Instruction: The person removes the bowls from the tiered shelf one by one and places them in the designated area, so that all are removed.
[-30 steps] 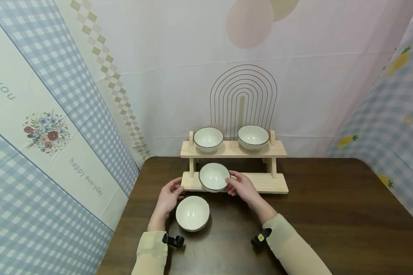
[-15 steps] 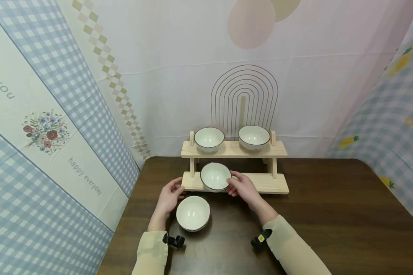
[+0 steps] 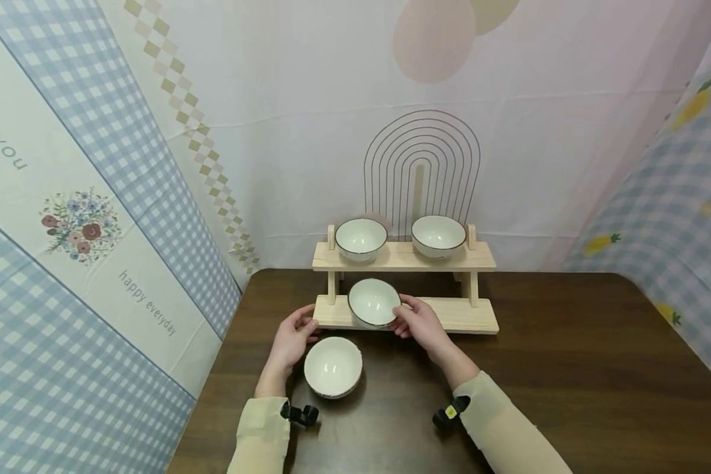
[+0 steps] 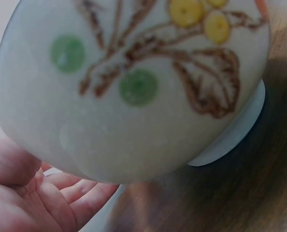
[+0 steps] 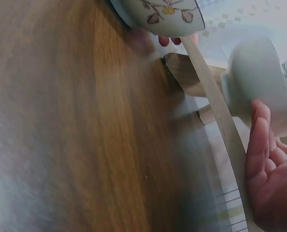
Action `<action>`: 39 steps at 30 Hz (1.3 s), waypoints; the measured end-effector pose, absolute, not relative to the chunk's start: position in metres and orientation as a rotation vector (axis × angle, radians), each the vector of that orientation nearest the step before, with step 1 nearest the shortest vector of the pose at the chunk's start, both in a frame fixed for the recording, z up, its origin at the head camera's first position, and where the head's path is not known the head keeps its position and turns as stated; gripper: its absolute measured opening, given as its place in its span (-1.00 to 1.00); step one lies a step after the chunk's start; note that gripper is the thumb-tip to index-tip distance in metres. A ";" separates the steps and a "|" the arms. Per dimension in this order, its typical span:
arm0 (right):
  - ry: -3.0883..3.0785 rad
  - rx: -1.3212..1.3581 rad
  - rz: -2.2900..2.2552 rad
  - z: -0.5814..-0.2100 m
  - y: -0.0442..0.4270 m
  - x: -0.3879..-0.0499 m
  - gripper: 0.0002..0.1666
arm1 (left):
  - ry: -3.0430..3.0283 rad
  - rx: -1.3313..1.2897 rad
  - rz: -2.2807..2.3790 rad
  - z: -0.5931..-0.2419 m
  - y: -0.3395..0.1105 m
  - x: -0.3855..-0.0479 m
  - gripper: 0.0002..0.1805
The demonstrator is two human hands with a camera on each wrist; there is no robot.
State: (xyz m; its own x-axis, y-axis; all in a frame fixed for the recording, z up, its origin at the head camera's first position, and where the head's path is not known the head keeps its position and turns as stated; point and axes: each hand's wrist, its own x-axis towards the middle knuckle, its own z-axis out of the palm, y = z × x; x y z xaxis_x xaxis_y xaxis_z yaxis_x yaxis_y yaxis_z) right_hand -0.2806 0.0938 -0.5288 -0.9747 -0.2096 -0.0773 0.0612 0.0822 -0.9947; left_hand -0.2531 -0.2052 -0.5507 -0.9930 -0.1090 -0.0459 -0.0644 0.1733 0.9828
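On the lower shelf of the wooden rack (image 3: 462, 316), toward its left, sits a white bowl with a dark rim (image 3: 374, 303). The right hand (image 3: 422, 326) pinches that bowl's right edge, thumb at the rim and fingers against the outer wall, as the right wrist view also shows. At the shelf's left end, the left hand (image 3: 291, 339) holds the board's corner between thumb and fingers. Just right of the left hand, another white bowl (image 3: 333, 367) stands on the table; its outside, with painted branches and berries (image 4: 133, 121), fills much of the left wrist view.
Two more dark-rimmed bowls, one on the left (image 3: 361, 239) and one on the right (image 3: 438, 236), stand on the rack's upper shelf. Behind the dark wooden table (image 3: 569, 368) hangs a pale printed cloth, with blue checked cloths at both sides.
The bowl in the right hand has shifted slightly to the right along the lower shelf. The left hand stays at the shelf's end, and the bowl on the table has not visibly moved.
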 end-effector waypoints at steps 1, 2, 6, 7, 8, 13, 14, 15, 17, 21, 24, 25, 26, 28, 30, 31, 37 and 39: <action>2.156 -0.144 -2.007 -0.528 0.094 -0.280 -0.32 | -2.379 0.177 -1.987 -0.551 -0.205 -0.253 -0.56; 2.161 -0.136 -2.017 -0.528 0.093 -0.279 -0.33 | -2.379 0.179 -1.987 -0.550 -0.205 -0.254 -0.56; 2.193 -0.113 -2.033 -0.526 0.092 -0.272 -0.33 | -2.380 0.186 -1.979 -0.550 -0.203 -0.255 -0.57; 2.195 -0.101 -2.038 -0.526 0.092 -0.270 -0.32 | -2.379 0.188 -1.978 -0.549 -0.203 -0.255 -0.56; 2.195 -0.092 -2.041 -0.526 0.092 -0.269 -0.32 | -2.376 0.187 -1.981 -0.549 -0.202 -0.255 -0.56; 2.166 -0.057 -2.065 -0.525 0.099 -0.260 -0.32 | -2.372 0.193 -1.981 -0.546 -0.200 -0.255 -0.55; 2.161 -0.054 -2.067 -0.524 0.101 -0.259 -0.32 | -2.371 0.192 -1.979 -0.546 -0.200 -0.256 -0.56; 2.159 -0.050 -2.069 -0.524 0.103 -0.258 -0.33 | -2.372 0.192 -1.977 -0.546 -0.200 -0.256 -0.56; 2.155 -0.039 -2.071 -0.522 0.107 -0.256 -0.34 | -2.372 0.191 -1.974 -0.546 -0.199 -0.256 -0.56; 2.164 -0.033 -2.054 -0.522 0.116 -0.254 -0.35 | -2.373 0.199 -1.973 -0.547 -0.199 -0.258 -0.56; 2.173 -0.037 -2.029 -0.522 0.124 -0.253 -0.34 | -2.366 0.201 -1.974 -0.548 -0.198 -0.259 -0.56; 2.173 -0.040 -2.019 -0.522 0.126 -0.253 -0.34 | -2.362 0.200 -1.972 -0.548 -0.198 -0.259 -0.56; 2.173 -0.047 -2.007 -0.522 0.129 -0.253 -0.34 | -2.359 0.190 -1.969 -0.549 -0.197 -0.259 -0.56; 2.165 -0.052 -1.991 -0.521 0.134 -0.254 -0.36 | -2.350 0.179 -1.967 -0.550 -0.197 -0.260 -0.57; 2.163 -0.075 -1.972 -0.520 0.138 -0.255 -0.37 | -2.345 0.177 -1.964 -0.551 -0.196 -0.260 -0.57; 2.160 -0.081 -1.965 -0.519 0.140 -0.255 -0.38 | -2.345 0.177 -1.963 -0.552 -0.196 -0.260 -0.57; 2.162 -0.181 -1.895 -0.512 0.153 -0.259 -0.38 | -2.342 0.186 -1.966 -0.552 -0.194 -0.260 -0.55; 2.164 -0.236 -1.860 -0.512 0.157 -0.261 -0.38 | -2.343 0.195 -1.962 -0.552 -0.193 -0.260 -0.55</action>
State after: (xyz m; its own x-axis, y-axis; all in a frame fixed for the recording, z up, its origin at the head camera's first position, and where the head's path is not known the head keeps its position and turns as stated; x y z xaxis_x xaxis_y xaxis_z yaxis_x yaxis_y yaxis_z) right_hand -0.2608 0.1574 -0.5122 -0.9480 -0.3012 -0.1028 0.0564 0.1588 -0.9857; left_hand -0.2602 -0.1929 -0.5517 -0.9888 -0.1479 -0.0206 -0.0463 0.1720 0.9840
